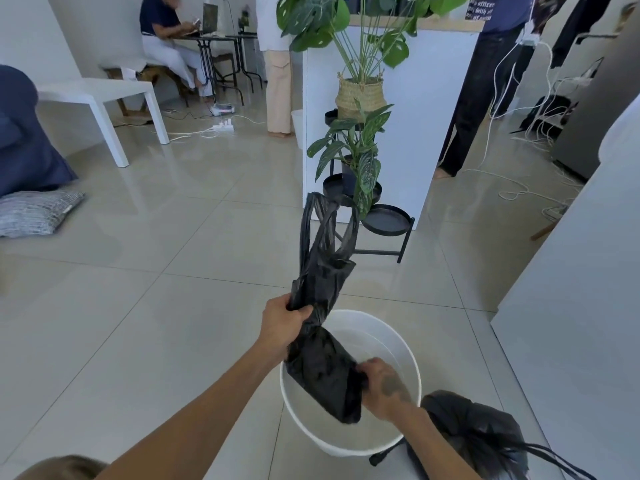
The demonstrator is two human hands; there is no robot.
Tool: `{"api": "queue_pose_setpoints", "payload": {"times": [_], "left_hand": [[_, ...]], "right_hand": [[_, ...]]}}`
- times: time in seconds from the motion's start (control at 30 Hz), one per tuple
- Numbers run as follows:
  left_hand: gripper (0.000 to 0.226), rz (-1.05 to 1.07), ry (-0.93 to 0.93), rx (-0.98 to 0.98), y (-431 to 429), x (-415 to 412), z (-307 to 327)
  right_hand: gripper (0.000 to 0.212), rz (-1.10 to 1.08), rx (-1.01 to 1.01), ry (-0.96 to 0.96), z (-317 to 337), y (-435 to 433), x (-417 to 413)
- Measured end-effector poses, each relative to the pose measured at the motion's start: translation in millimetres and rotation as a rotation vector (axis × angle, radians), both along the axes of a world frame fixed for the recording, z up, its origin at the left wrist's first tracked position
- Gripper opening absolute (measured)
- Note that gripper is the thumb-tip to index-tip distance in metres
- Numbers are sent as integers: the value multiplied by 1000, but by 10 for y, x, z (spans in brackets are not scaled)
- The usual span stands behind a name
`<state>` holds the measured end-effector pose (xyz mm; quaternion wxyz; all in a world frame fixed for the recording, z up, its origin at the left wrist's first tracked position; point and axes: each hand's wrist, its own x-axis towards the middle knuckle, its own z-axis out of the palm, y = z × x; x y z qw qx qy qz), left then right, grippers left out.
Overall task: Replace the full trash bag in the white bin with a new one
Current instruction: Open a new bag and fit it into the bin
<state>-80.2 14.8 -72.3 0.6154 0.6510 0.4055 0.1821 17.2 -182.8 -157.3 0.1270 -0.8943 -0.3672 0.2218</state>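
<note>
A round white bin [414,368] stands on the tiled floor just below me, with no bag lining it. Above it I hold a new black trash bag [322,358], still partly folded, its two handle loops sticking up. My left hand [282,323] grips the bag at its middle, above the bin's far left rim. My right hand [384,386] pinches the bag's lower end over the bin's opening. The full black trash bag [474,434], tied at the top, lies on the floor touching the bin's right side.
A black tiered plant stand [386,221] with potted plants stands just beyond the bin, against a white counter [426,109]. A white cabinet [571,323] lines the right. People stand and sit farther back. Cables [512,188] trail on the floor. A white table [104,95] is far left.
</note>
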Motion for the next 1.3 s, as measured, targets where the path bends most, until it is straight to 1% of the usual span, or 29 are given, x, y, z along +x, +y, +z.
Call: {"api": "queue_pose_setpoints", "payload": {"times": [0.07,0.1,0.13,0.17,0.2,0.27,0.33,0.37,0.4,0.47,0.53,0.57,0.63,0.7,0.77,0.8,0.83,0.87,0.9,0.97,1.03,1.07,1.13,1.2,1.3], "left_hand": [[22,-14,-46,-42,-19,-15,-4],[23,-29,-56,-60,-38,-20,-6],[20,-45,-60,-71,-51,-30,-6],[17,-61,-61,-79,-66,-39,-3],[17,-80,-58,-88,-84,-41,7],[18,-133,-40,-102,-115,-50,36],[18,-223,-7,-116,-137,-48,71],[20,-273,10,-121,-147,-48,110],[21,-321,24,-127,-151,-49,142],[23,-430,45,-145,-128,-42,166],[27,-533,44,-168,-101,-19,137],[28,-550,39,-156,-84,38,124],[32,-506,29,-113,-146,94,151],[48,-371,20,18,-232,131,146],[67,-168,18,237,-359,119,120],[72,-63,6,358,-425,91,114],[71,28,-19,462,-494,48,110],[66,84,-62,523,-557,11,97],[61,80,-106,530,-629,-26,76],[58,-63,-138,447,-738,-64,97],[51,-194,-141,339,-771,-18,111],[45,-201,-150,300,-751,9,109],[31,-146,-154,232,-691,46,111],[19,-121,-161,127,-620,64,96],[15,-140,-184,-6,-580,17,76]], "right_hand": [[48,18,-202,53,-58,18,-26],[55,1,-241,62,-54,32,-27],[60,-25,-228,53,-24,53,-21],[62,-63,-163,36,43,79,-4],[65,-112,-55,28,134,102,27],[71,-228,239,62,385,148,97],[79,-370,536,225,693,158,175],[83,-396,638,329,845,144,217],[85,-378,699,415,973,116,258],[82,-273,728,547,1144,75,335],[71,-193,744,672,1186,38,387],[65,-187,761,693,1188,46,435],[53,-218,738,684,1180,42,420],[40,-306,742,628,1112,57,374],[35,-444,787,570,1017,93,304],[35,-503,810,525,996,128,262],[34,-540,824,469,970,166,225],[33,-550,827,415,939,200,193],[30,-546,826,382,906,217,155],[25,-500,838,352,865,245,98],[28,-408,826,373,850,255,75],[31,-361,821,424,852,253,66],[35,-287,832,559,874,236,45],[37,-251,859,639,889,208,38],[35,-250,904,685,868,182,28]]}}
